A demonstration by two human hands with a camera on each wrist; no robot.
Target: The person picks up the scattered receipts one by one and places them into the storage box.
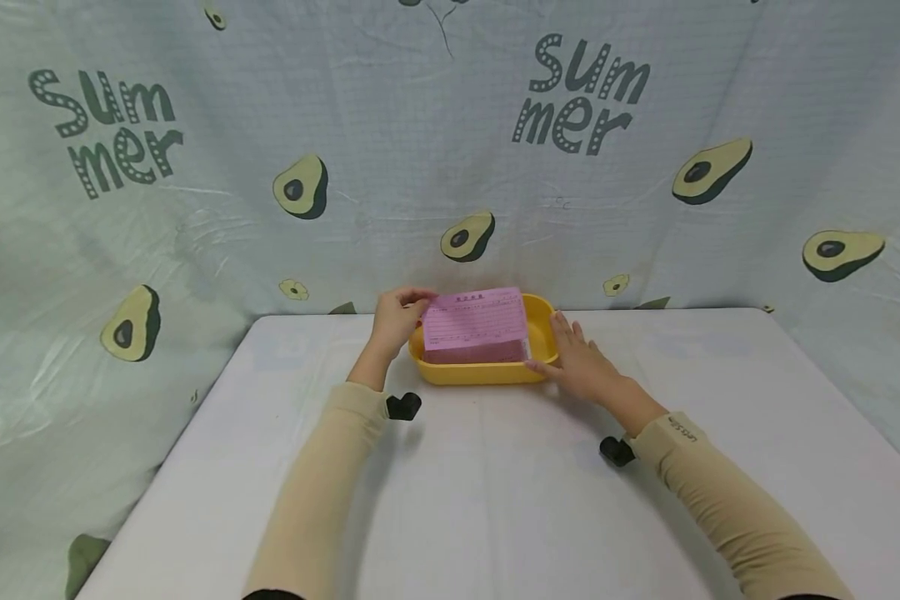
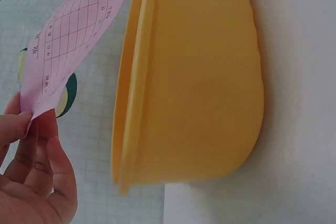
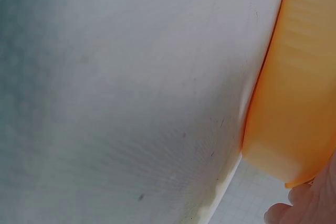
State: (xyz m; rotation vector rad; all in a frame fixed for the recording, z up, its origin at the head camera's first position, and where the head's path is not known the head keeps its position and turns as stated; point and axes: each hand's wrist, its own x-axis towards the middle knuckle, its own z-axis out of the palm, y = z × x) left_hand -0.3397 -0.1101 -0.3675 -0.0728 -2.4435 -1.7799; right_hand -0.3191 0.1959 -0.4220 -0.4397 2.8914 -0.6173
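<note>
A yellow plastic basin point(image 1: 487, 374) with rounded corners sits near the far edge of the table. At its left end my left hand point(image 1: 396, 321) pinches a corner of a pink printed form point(image 1: 476, 319) between thumb and fingers. The left wrist view shows that sheet point(image 2: 73, 30) bending upward from the fingertips, beside the basin's rim. Below it in the head view, a darker pink layer point(image 1: 472, 353) lies inside the basin. My right hand point(image 1: 581, 367) rests at the basin's right end, fingers extended along the rim and thumb toward the front corner.
A white-covered table point(image 1: 480, 492) reaches from the basin toward me. Behind it hangs a pale curtain point(image 1: 390, 125) printed with avocados and lettering. Black heart-shaped pieces point(image 1: 403, 407) stick out beside both wrists.
</note>
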